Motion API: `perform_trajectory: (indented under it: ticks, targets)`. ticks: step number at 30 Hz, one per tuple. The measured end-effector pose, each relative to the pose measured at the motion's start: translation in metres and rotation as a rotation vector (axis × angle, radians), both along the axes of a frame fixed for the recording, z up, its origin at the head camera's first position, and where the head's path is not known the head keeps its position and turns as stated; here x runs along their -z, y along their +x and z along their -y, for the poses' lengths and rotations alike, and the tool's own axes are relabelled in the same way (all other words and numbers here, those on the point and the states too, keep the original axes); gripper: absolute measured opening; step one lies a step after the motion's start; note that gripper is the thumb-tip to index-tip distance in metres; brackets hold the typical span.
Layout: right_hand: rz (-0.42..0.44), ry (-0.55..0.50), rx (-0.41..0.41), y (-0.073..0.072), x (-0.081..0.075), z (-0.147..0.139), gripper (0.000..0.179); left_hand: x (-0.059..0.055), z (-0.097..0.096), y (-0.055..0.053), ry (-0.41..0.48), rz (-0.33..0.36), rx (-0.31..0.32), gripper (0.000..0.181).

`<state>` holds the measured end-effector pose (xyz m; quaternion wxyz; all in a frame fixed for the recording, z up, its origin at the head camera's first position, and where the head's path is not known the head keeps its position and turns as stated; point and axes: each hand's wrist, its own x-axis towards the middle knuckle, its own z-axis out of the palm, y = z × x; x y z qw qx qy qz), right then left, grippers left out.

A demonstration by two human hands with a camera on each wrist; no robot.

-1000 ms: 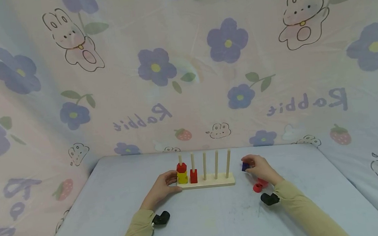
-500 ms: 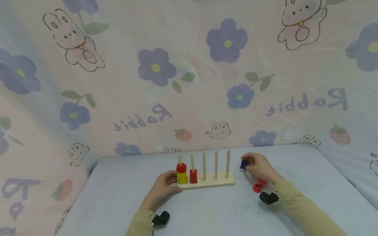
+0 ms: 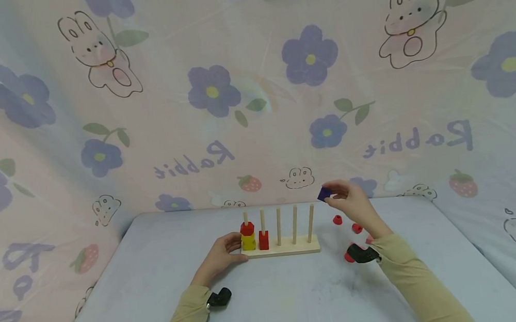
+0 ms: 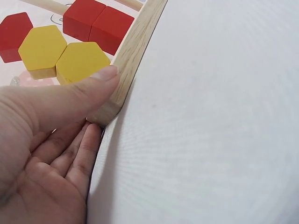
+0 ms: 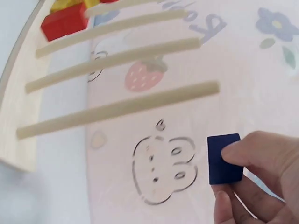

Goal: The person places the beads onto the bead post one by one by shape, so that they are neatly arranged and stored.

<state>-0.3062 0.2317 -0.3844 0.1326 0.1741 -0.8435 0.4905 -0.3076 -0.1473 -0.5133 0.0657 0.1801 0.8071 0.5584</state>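
A wooden peg stand [image 3: 290, 250] lies across the table, upright pegs in a row. My left hand [image 3: 218, 258] holds its left end, with the thumb on the wood beside the yellow hexagonal blocks [image 4: 43, 45]. A red block [image 3: 247, 228] tops the yellow ones on the leftmost peg. Red square blocks [image 4: 111, 29] sit on the second peg. Between thumb and fingers my right hand [image 3: 354, 204] pinches a dark blue block [image 5: 222, 165], raised just right of the rightmost peg [image 5: 119, 109]. Nothing is on the three pegs at the right.
Several loose red blocks [image 3: 337, 219] lie on the table to the right of the stand, some partly hidden under my right wrist and its black camera [image 3: 362, 253]. A patterned cloth [image 3: 255, 130] hangs behind the table's far edge.
My right hand has lifted the dark blue block up and slightly left from beside the stand, uncovering loose red blocks beneath. The left hand and stand have stayed put.
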Motion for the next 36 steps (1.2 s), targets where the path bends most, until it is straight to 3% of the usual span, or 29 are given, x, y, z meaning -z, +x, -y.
perform_trajectory:
  ticks: [8, 15, 18, 25, 32, 36]
  targets:
    - [-0.038, -0.066, -0.060, 0.008, -0.029, 0.030, 0.036, -0.002, -0.001, 0.001, -0.013, 0.005, -0.003, 0.062]
    - [-0.073, -0.054, -0.127, 0.034, -0.063, 0.069, 0.034, -0.003, -0.001, 0.001, 0.006, 0.008, -0.015, 0.062]
    - [-0.080, -0.043, -0.156, 0.038, -0.067, 0.080, 0.034, -0.003, -0.001, 0.001, 0.014, 0.014, -0.010, 0.063]
    - [-0.124, -0.040, -0.245, 0.036, -0.058, 0.101, 0.032, -0.004, 0.000, 0.002, -0.019, 0.010, 0.001, 0.063]
    - [-0.127, -0.058, -0.287, 0.014, -0.027, 0.112, 0.031, -0.003, 0.000, 0.002, -0.035, -0.003, 0.003, 0.062]
    - [-0.132, -0.054, -0.297, 0.013, -0.020, 0.118, 0.031, -0.003, 0.000, 0.002, -0.027, -0.003, 0.000, 0.061]
